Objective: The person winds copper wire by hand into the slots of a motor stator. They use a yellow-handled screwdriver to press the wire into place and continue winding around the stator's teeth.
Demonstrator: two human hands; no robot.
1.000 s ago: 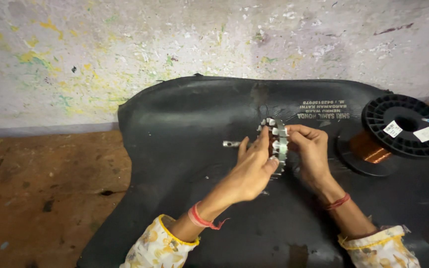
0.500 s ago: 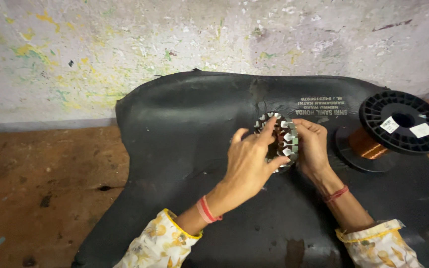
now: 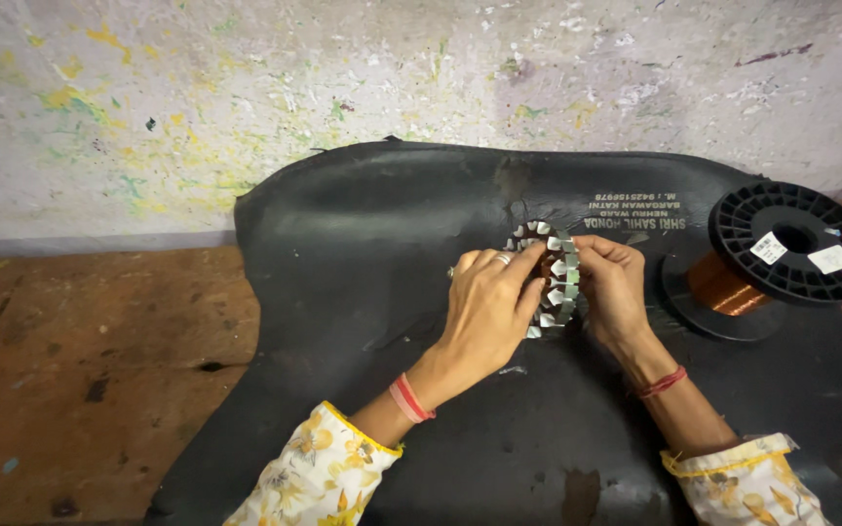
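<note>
Metal ring (image 3: 553,282), toothed, grey and shiny, with folded plate-like teeth round its edge; held between both hands over the middle of a black mat (image 3: 363,292). Left hand (image 3: 487,314): palm down, fingers curled closed over the ring's left side, a ring on one finger, wrist angled in from lower left with a red thread band. Right hand (image 3: 614,292): fingers bent and closed on the ring's right side, thumb toward the teeth, wrist also banded in red thread. Both forearms end in white sleeves printed with yellow flowers. Mat: dark rubber sheet, matte, creased, with pale lettering near its upper right. Spool (image 3: 782,253): black plastic, ribbed round flange, wound with copper-coloured wire, resting on the mat well right of the hands. Floor (image 3: 80,370): brown, worn, stained. Wall (image 3: 246,88): pale, rough, flecked with yellow and green paint.
</note>
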